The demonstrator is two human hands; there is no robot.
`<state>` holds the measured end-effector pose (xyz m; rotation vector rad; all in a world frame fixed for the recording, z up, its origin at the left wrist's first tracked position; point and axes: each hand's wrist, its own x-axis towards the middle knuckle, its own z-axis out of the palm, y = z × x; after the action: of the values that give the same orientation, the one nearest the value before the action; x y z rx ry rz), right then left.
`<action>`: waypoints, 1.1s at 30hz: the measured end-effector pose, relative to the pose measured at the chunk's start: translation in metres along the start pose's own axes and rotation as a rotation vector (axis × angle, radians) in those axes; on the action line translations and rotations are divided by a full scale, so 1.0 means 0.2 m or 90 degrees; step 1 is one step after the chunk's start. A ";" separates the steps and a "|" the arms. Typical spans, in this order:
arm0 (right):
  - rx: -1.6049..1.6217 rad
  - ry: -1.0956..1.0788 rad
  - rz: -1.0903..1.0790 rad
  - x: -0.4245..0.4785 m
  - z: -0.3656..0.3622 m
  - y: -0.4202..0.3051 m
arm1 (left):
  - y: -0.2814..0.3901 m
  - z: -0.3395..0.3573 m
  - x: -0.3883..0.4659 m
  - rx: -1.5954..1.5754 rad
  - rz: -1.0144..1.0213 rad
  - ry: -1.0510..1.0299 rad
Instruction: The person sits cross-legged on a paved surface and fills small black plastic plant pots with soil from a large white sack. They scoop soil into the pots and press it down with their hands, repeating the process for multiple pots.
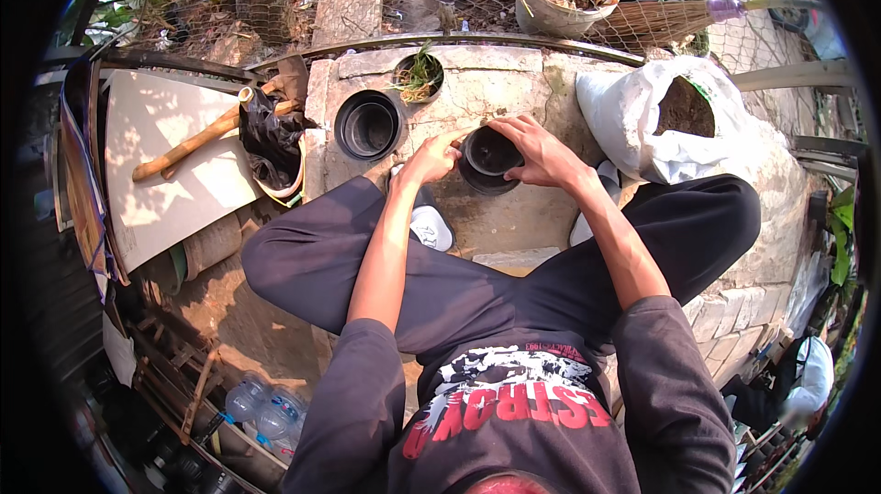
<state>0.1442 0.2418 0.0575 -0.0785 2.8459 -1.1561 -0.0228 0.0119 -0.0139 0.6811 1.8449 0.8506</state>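
A round black plastic plant pot (487,181) stands between my feet on the concrete slab. My right hand (540,153) grips its rim from the right, thumb and fingers apart around the edge. At the pot's left side is my left hand (435,155), its index finger reaching toward the rim; whether it grips the pot is unclear. Black pots, one inside another (368,126), stand to the left. Behind them, a pot holds grassy plants (418,76). To the right, an open white sack (619,112) holds dark soil (685,107).
A wooden-handled tool (189,144) lies across a pale board (165,219) at left, beside a bucket with a black plastic bag (265,140). Wire netting (275,12) borders the slab; beyond it are a planter (561,16) and a broom (654,20). Plastic bottles (275,411) lie lower left.
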 end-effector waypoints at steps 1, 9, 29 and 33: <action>0.014 0.008 0.023 0.00 -0.05 0.00 | 0.02 0.00 -0.01 0.020 -0.014 -0.002; 0.031 -0.004 0.042 -0.02 -0.04 0.00 | 0.08 -0.02 -0.04 0.026 0.061 -0.082; -0.025 0.026 -0.033 -0.01 0.19 -0.04 | 0.07 -0.01 -0.07 -0.064 0.039 -0.104; -0.045 0.035 -0.045 -0.01 0.18 -0.04 | 0.06 -0.01 -0.06 -0.076 0.015 -0.108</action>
<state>0.1488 0.2117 0.0376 -0.1556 2.9556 -1.0856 -0.0181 0.0100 0.0023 0.6793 1.6236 0.8832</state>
